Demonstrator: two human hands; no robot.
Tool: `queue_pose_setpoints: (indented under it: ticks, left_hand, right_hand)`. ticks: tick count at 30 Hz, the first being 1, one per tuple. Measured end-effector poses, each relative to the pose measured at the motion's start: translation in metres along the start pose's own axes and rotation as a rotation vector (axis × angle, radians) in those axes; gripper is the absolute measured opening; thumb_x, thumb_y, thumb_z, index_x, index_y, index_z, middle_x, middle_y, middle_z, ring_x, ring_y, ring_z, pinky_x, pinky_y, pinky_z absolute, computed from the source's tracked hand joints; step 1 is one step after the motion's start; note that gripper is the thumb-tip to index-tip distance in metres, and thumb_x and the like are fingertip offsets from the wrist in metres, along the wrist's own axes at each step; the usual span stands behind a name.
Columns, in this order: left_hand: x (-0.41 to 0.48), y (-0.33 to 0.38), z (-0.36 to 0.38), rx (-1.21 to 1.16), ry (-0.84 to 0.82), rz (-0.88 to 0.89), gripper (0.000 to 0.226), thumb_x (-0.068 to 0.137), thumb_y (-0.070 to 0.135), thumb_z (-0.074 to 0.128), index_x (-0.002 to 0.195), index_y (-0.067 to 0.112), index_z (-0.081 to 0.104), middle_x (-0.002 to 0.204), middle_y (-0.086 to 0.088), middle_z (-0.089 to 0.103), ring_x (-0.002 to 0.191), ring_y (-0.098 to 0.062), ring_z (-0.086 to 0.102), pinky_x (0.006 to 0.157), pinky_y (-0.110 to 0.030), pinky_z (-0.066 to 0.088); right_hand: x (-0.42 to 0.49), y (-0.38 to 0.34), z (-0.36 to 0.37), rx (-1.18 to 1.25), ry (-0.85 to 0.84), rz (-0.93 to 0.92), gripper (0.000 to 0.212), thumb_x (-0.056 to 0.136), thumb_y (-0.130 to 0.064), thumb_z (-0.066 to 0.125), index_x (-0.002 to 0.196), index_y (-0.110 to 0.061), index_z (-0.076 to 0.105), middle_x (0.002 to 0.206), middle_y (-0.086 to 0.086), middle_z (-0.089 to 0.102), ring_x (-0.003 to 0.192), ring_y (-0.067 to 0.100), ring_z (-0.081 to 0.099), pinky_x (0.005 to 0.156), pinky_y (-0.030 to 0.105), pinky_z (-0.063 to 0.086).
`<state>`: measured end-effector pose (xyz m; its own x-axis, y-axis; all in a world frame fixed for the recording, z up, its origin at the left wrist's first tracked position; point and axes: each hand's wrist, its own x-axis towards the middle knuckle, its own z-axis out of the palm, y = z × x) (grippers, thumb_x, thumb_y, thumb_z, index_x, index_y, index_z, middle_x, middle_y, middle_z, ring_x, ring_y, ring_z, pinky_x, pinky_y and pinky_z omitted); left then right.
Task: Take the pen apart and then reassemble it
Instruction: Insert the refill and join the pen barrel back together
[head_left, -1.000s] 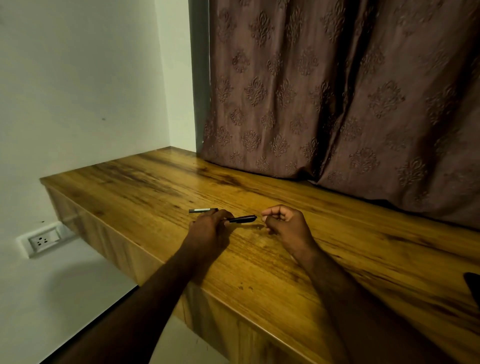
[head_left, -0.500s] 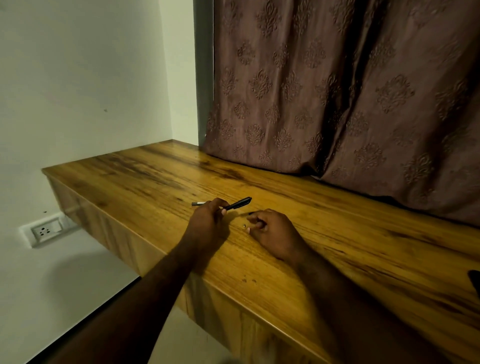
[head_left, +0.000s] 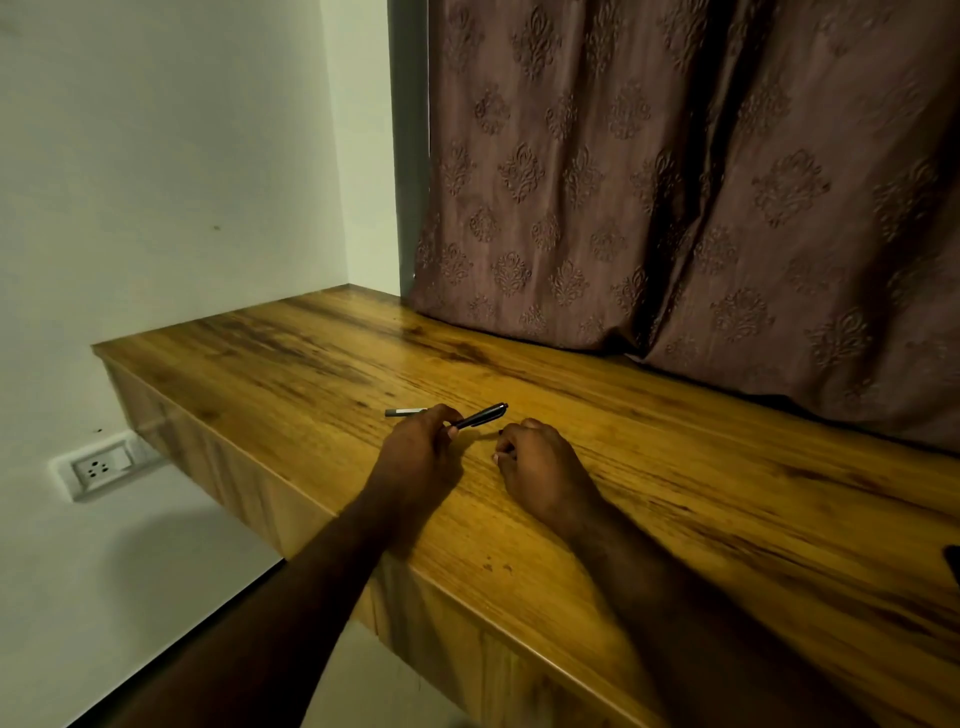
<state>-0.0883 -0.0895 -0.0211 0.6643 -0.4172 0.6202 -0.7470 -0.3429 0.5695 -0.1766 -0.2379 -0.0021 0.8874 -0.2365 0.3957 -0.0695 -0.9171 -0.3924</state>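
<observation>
Left hand: the left hand (head_left: 418, 452) sits low over the near middle of the counter (head_left: 675, 467), its grip closed round the lower end of the black pen body (head_left: 480, 415).
Pen: the black pen body slants up and to the right out of that grip, its free end lifted a little off the wood and pointing toward the curtain (head_left: 675, 182).
Loose piece: a slim grey piece (head_left: 402, 412) lies flat on the counter just beyond the left hand, on its far left side. It looks like a part of the pen, though from here I cannot say which.
Right hand: the right hand (head_left: 540, 462) rests on the counter just right of the pen, apart from it, fingers curled in. Whether its grip pinches some small part or holds nothing, I cannot tell.
Step in hand: to my eye this is the taking-apart half, with one piece off and lying by and the body next to be opened. It could equally be the turn toward refitting.
Next move: the right hand would need to come across to the raised free end, pinch it, and twist or pull while the left hand holds the body steady.
Watch for: small inner parts could roll along the smooth wood toward the near edge.
Around: a wall socket (head_left: 98, 469) sits low on the left wall, and a dark object (head_left: 955, 569) shows at the far right edge.
</observation>
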Motion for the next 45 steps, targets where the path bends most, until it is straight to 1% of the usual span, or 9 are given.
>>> queue_pose_setpoints:
  ticks: [6,8,11,14,17,22,31,37,45]
  left_hand:
    - [0.002,-0.001,0.000,0.049,-0.049,-0.024,0.021,0.093,0.035,0.047,0.097,0.020,0.062,0.067,0.005,0.059,0.053,-0.011,0.054,0.047,-0.025,0.042]
    - [0.001,0.000,-0.001,0.059,-0.055,-0.010,0.024,0.092,0.039,0.046,0.096,0.021,0.062,0.066,0.004,0.060,0.052,-0.012,0.055,0.046,-0.028,0.043]
    - [0.000,0.002,-0.002,0.085,-0.044,0.060,0.032,0.090,0.045,0.041,0.092,0.021,0.063,0.063,0.009,0.056,0.050,-0.005,0.051,0.045,-0.022,0.037]
    - [0.002,0.004,-0.003,0.131,-0.032,0.123,0.025,0.091,0.036,0.045,0.091,0.020,0.064,0.064,0.012,0.051,0.050,-0.002,0.046,0.047,-0.017,0.029]
    - [0.001,0.000,0.000,0.181,-0.020,0.162,0.025,0.093,0.037,0.045,0.091,0.020,0.064,0.070,0.011,0.052,0.056,-0.008,0.049,0.050,-0.022,0.031]
    - [0.001,-0.006,0.004,0.175,-0.068,0.195,0.040,0.094,0.052,0.034,0.095,0.024,0.062,0.082,0.003,0.058,0.068,-0.015,0.055,0.060,-0.034,0.046]
    - [0.002,-0.007,0.005,0.137,-0.063,0.219,0.036,0.095,0.048,0.035,0.094,0.023,0.061,0.080,0.002,0.057,0.066,-0.017,0.055,0.059,-0.038,0.047]
    - [0.003,-0.004,0.002,0.111,-0.057,0.209,0.051,0.093,0.059,0.031,0.093,0.020,0.063,0.078,0.002,0.058,0.062,-0.015,0.054,0.056,-0.030,0.041]
    - [0.003,-0.004,0.003,0.111,-0.049,0.221,0.043,0.094,0.053,0.035,0.093,0.020,0.064,0.076,0.005,0.056,0.059,-0.009,0.051,0.054,-0.023,0.035]
  right_hand:
    - [0.006,0.000,-0.003,0.013,0.044,0.131,0.014,0.095,-0.018,0.053,0.097,-0.016,0.067,0.099,0.001,0.064,0.091,0.021,0.061,0.076,0.034,0.051]
    - [0.006,0.007,-0.006,0.293,0.091,0.207,0.011,0.095,-0.015,0.055,0.093,-0.014,0.065,0.089,-0.001,0.066,0.080,0.016,0.060,0.069,0.030,0.047]
    - [0.004,0.016,-0.015,0.747,0.158,0.311,0.010,0.091,-0.006,0.061,0.088,-0.016,0.064,0.080,0.004,0.067,0.069,0.014,0.061,0.067,0.032,0.050]
    - [0.004,0.017,-0.022,0.924,0.163,0.344,0.015,0.087,0.001,0.063,0.085,-0.014,0.066,0.076,0.004,0.065,0.067,0.012,0.059,0.064,0.027,0.049]
    - [0.004,0.016,-0.023,0.962,0.150,0.324,0.018,0.086,0.003,0.063,0.086,-0.014,0.068,0.078,0.002,0.066,0.070,0.012,0.058,0.065,0.025,0.049]
    - [0.004,0.015,-0.022,0.978,0.127,0.318,0.012,0.088,0.000,0.063,0.093,-0.010,0.067,0.083,0.004,0.066,0.074,0.012,0.059,0.066,0.023,0.049]
    - [0.003,0.016,-0.021,1.005,0.101,0.321,0.010,0.090,0.003,0.059,0.098,0.002,0.064,0.076,0.007,0.064,0.062,0.008,0.058,0.053,0.017,0.048]
    - [0.004,0.016,-0.021,1.088,0.064,0.307,0.008,0.091,0.003,0.058,0.098,0.001,0.062,0.079,0.012,0.068,0.061,0.009,0.065,0.055,0.017,0.053]
    - [0.002,0.016,-0.023,1.086,0.024,0.280,0.007,0.093,0.000,0.056,0.098,0.000,0.061,0.079,0.014,0.068,0.064,0.018,0.063,0.057,0.023,0.053]
